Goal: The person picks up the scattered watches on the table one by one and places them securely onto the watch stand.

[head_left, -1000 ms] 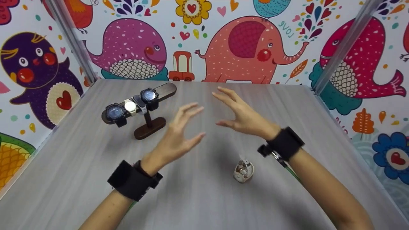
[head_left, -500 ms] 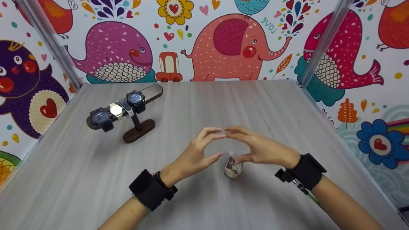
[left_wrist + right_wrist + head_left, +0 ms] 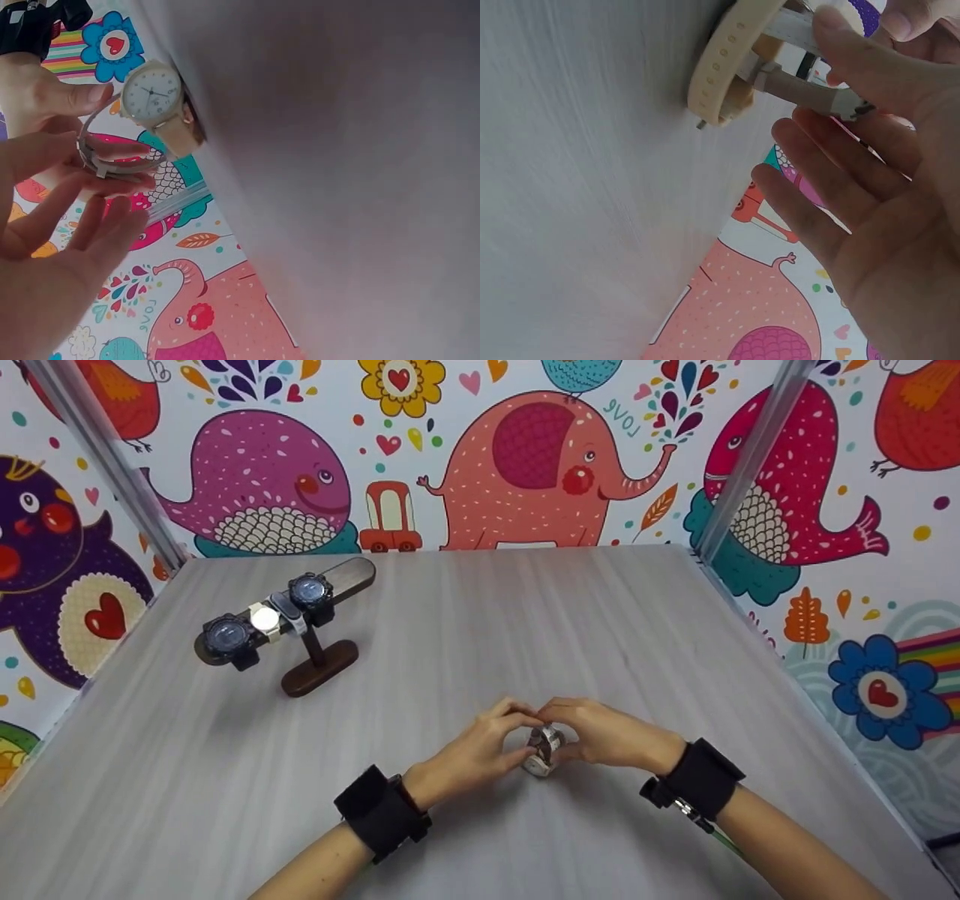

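Observation:
A cream wristwatch (image 3: 535, 766) stands on the table between both hands, its round white dial (image 3: 152, 94) facing the left wrist camera. A paler strap (image 3: 802, 91) loops up from it beside the cream strap (image 3: 724, 64) with its row of holes. My left hand (image 3: 476, 750) pinches the looped strap from the left, thumb in front and fingertips behind. From the right, my right hand (image 3: 622, 735) pinches the same strap, its thumb (image 3: 832, 22) lying over it while the other fingers spread out. Both sets of fingertips meet above the watch in the head view.
A dark wooden watch stand (image 3: 319, 669) is at the back left of the table (image 3: 480, 630). Its bar carries two black watches (image 3: 227, 637), a gold-toned watch (image 3: 265, 619) and a grey band (image 3: 287, 609). Patterned wall panels (image 3: 420, 435) border the table.
Both hands came down and toward each other, from spread in the air to pinching the watch's looped strap. The head view shifted slightly; the stand kept its place.

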A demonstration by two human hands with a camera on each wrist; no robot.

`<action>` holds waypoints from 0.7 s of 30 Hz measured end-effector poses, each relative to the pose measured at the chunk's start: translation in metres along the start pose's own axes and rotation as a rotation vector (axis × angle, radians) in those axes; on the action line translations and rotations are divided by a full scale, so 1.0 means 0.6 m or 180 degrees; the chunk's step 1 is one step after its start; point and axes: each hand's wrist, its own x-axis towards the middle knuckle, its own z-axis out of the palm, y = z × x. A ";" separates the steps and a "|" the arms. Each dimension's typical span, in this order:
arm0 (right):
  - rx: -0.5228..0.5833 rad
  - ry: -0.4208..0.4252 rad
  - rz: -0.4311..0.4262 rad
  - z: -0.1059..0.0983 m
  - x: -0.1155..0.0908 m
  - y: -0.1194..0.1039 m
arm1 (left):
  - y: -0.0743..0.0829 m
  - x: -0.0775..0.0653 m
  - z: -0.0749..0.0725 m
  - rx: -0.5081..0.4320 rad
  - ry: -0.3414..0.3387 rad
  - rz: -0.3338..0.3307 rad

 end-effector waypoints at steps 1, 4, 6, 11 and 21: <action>0.0025 0.0015 0.0017 0.000 0.000 0.000 | 0.001 0.000 -0.002 -0.0006 -0.0014 -0.0020; 0.0080 0.0051 0.0085 -0.002 0.000 0.000 | 0.003 0.000 -0.009 -0.0018 -0.0007 -0.0035; 0.0139 0.0095 0.0107 -0.005 -0.002 0.001 | 0.005 0.000 -0.016 -0.0035 0.0040 -0.0047; 0.0280 0.0381 0.0058 -0.028 -0.007 -0.005 | 0.014 0.001 -0.040 -0.0075 0.0249 -0.0039; 0.0782 0.1246 -0.0260 -0.066 -0.014 -0.032 | 0.039 0.000 -0.083 -0.0283 0.0594 0.0120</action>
